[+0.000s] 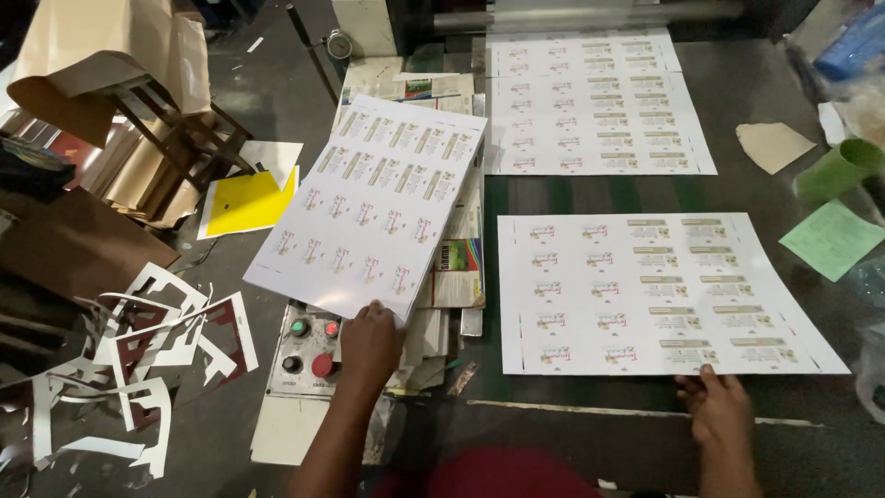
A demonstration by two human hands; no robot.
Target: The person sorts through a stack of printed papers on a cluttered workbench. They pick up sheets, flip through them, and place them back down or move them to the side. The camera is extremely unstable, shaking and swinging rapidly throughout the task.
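My left hand [371,343] grips the near edge of a white printed sheet [369,203] covered with rows of small labels, holding it tilted in the air above a control box and a stack of papers. My right hand [714,401] rests with fingertips on the near edge of a second printed sheet [659,290] that lies flat on the dark machine table [572,433]. Farther back another printed sheet [595,106] lies flat, coming out from under a roller.
A control box [309,355] with green, red and black buttons sits under my left hand. Cut cardboard scraps [138,360] litter the floor at left. A yellow sheet [247,201], brown paper [111,55], a green paper [830,238] and a green roll [843,166] lie around.
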